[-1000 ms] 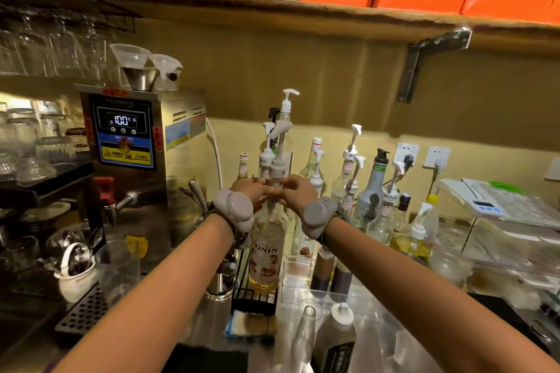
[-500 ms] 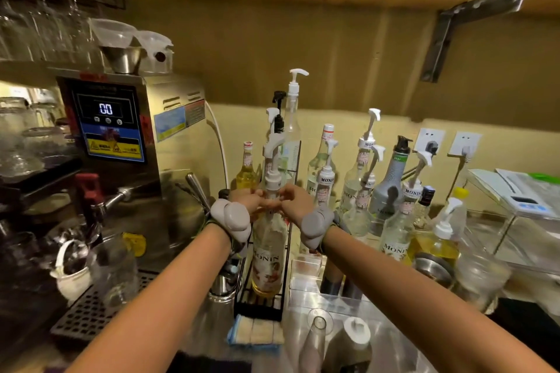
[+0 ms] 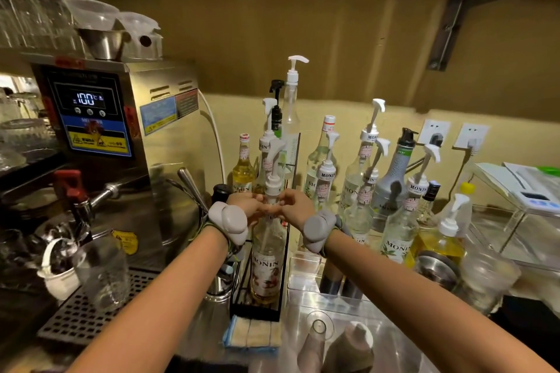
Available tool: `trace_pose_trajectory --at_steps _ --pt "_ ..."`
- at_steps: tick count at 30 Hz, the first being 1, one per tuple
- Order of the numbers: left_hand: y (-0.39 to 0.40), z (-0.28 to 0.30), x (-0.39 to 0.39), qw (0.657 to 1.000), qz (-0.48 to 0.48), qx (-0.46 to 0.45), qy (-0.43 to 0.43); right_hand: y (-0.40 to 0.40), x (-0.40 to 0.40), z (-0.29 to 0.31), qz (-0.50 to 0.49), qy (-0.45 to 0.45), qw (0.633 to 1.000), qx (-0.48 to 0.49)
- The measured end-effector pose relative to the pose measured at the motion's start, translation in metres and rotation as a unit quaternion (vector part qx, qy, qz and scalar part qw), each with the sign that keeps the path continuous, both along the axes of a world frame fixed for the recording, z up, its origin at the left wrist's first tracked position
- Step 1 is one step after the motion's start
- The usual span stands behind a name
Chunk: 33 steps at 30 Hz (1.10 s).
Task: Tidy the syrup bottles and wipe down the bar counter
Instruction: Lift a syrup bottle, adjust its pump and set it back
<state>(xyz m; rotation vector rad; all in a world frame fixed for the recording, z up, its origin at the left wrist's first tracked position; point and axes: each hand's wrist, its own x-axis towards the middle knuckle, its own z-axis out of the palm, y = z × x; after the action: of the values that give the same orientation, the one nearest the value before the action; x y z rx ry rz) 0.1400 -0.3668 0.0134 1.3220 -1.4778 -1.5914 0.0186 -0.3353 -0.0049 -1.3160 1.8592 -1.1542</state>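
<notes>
A Monin syrup bottle (image 3: 267,263) with a white pump top stands upright at the front of a black wire rack (image 3: 257,309). My left hand (image 3: 247,206) and my right hand (image 3: 295,207) both grip its neck just under the pump, fingers curled round it from either side. More syrup bottles stand behind it in the rack (image 3: 268,145). Several other pump bottles (image 3: 363,179) crowd the counter to the right. A folded cloth (image 3: 251,334) lies on the steel counter in front of the rack.
A steel hot-water boiler (image 3: 121,136) showing 100 stands at the left, with a drip grate (image 3: 78,315), a glass (image 3: 101,274) and a white cup below. A clear acrylic box (image 3: 348,306) and squeeze bottles sit front right. A scale sits on an acrylic stand (image 3: 527,209).
The bottle has come down with both hands still round its neck; its base now stands lower in the rack. My view has tilted downward.
</notes>
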Motion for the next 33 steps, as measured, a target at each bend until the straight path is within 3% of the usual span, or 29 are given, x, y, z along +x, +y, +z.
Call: trace_pose_trajectory --at_steps 2,10,14,22,26,33 --pt "0.003 0.001 0.000 0.999 0.008 0.015 0.028 -0.001 -0.001 0.000 0.004 -0.005 1.000 0.003" --pt "0.013 0.001 0.003 1.000 0.002 0.005 -0.003 0.006 -0.001 0.002 0.026 -0.033 0.999 0.033" --pt "0.021 -0.002 0.005 0.999 0.018 0.010 0.029 0.014 0.004 0.004 0.022 -0.094 0.994 0.057" --pt "0.042 -0.007 0.005 0.998 0.031 0.013 0.047 0.054 -0.010 0.005 -0.025 -0.138 0.988 0.067" --pt "0.065 -0.023 0.001 1.000 -0.011 -0.011 0.023 0.085 -0.017 -0.005 -0.037 -0.133 0.987 0.085" --pt "0.112 -0.029 -0.012 0.996 -0.074 0.051 0.015 0.129 -0.030 -0.020 -0.056 -0.123 0.986 0.100"
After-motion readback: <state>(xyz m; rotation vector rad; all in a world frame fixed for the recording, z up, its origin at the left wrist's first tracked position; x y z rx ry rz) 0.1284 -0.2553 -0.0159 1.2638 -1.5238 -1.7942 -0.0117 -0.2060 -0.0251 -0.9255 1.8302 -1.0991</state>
